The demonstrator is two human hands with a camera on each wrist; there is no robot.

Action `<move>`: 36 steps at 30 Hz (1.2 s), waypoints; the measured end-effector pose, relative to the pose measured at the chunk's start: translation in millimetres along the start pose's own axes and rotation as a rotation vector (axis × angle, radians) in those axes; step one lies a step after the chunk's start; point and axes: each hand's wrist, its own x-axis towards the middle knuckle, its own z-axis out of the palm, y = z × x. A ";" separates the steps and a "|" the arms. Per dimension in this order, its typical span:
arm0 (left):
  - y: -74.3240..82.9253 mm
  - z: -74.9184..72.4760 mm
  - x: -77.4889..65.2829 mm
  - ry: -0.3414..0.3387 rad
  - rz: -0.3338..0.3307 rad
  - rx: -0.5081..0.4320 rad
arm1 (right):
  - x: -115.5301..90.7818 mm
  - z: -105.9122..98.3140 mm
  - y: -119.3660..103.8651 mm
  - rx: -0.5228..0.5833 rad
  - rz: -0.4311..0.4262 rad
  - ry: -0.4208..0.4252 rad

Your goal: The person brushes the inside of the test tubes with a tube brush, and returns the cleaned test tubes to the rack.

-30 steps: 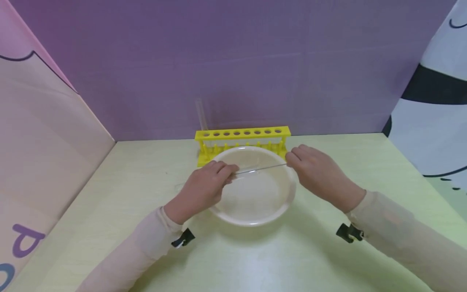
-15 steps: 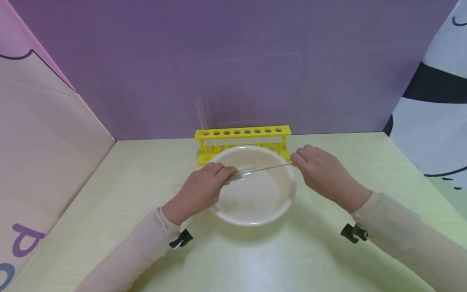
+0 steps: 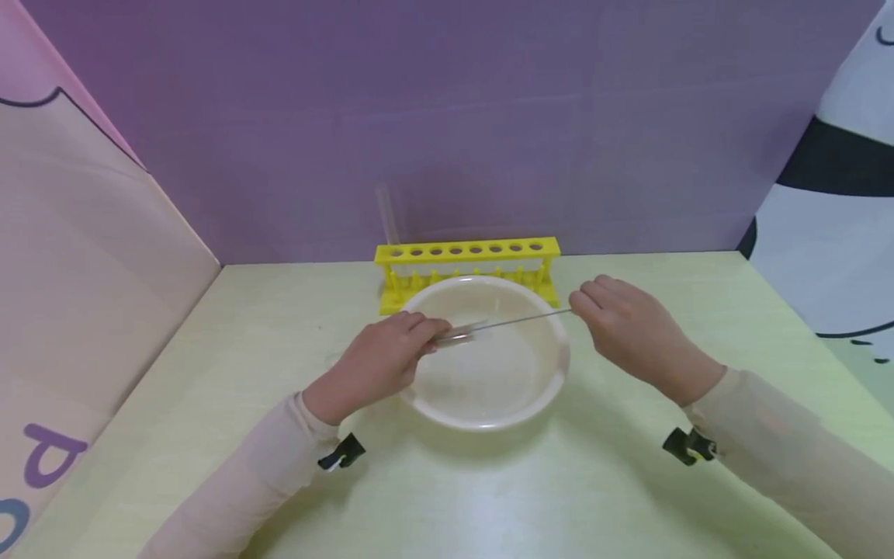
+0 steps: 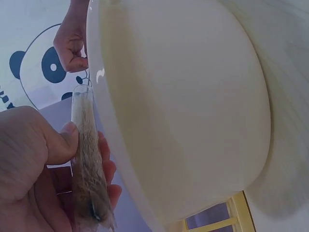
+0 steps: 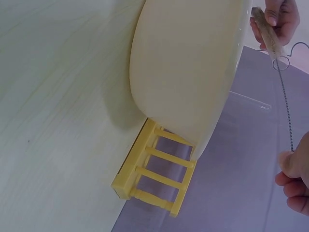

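My left hand [image 3: 380, 357] grips a clear glass test tube [image 4: 83, 104] over the basin, thumb on one side and fingers on the other. Inside the tube sits the bristle head of a test tube brush [image 4: 89, 164], pale toward the mouth and brown deeper down. Its thin twisted wire handle [image 5: 286, 104] runs out of the mouth to my right hand [image 3: 621, 334], which pinches the far end beyond the basin's right rim. The white basin [image 3: 482, 426] stands on the table beneath both hands.
Behind the basin stands a yellow test tube rack [image 3: 468, 250], partly hidden by the rim. Another clear test tube [image 3: 386, 213] rises from its left end. A purple backdrop [image 3: 447, 124] closes off the table's [image 3: 447, 497] far edge.
My right hand has moved to the right with the wire end, while my left hand has drifted slightly left. The gap between the hands is wider and more of the tube shows.
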 end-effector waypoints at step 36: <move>-13.2 -8.8 -10.3 -0.091 -0.005 -0.111 | -22.4 -5.8 17.1 -0.041 -0.001 0.032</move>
